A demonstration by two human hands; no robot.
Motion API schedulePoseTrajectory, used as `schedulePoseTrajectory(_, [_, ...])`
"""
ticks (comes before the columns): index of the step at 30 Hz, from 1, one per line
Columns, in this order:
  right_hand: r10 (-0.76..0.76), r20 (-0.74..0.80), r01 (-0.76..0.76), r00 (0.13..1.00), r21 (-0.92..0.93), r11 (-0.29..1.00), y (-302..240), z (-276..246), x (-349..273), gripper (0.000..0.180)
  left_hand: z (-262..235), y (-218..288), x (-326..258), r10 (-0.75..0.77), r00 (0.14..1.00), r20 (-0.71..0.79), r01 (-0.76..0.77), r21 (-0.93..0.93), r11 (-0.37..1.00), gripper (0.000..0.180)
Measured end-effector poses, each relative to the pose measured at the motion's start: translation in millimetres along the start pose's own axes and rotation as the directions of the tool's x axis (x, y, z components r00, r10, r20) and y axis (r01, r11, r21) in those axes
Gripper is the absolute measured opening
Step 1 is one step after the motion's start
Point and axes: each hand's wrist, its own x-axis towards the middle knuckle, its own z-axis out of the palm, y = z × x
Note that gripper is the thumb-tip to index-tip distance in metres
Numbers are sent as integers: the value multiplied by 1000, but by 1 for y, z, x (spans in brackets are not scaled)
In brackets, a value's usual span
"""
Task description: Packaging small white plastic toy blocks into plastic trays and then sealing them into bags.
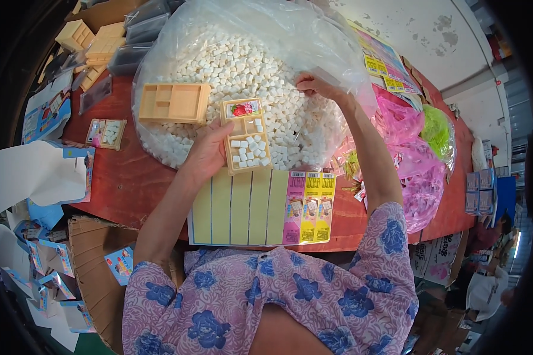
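Observation:
My left hand [210, 145] grips a cream plastic compartment tray [225, 155] by its left side, tilted above the pile. A small packet with a red strawberry picture [243, 109] lies in its top compartment. Several white marshmallows [251, 152] fill much of the large lower compartment, and a few more sit in the middle one. At the right side of a big clear plastic bag [343, 41] of loose marshmallows [243, 65], my right hand [317, 86] has its fingers curled and pressed together at the pile. What lies between those fingers is hidden.
A stack of cream trays [186, 102] rests on the bag's left part. Left on the red table [115, 174] lies a filled tray [106, 134]. Printed label sheets [260, 207] lie at the front edge. Pink plastic bags [417, 171] and a green bundle [436, 131] stand right.

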Motion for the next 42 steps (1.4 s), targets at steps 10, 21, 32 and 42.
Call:
schedulePoseTrajectory(10, [-374,-137,185,917,-687,703,7,15,3,10,1,-3,5,-9,999,36,10,-16,1000,31])
schedulePoseTrajectory(21, [-321,-117,71,940,-851,520,-11,23,-4,9,-2,-7,10,-16,999,37,18,-48,999,29])
schedulePoseTrajectory(32, [-876,125,-222,466,-942,-252,-33,14,-23,8,5,-12,14,1,1000,9,-1,-65,998,28])
schedulePoseTrajectory(42, [-613,-439,207,657,-677,706,-91,43,-61,6,8,-16,13,29,999,-34,-34,-137,990,31])
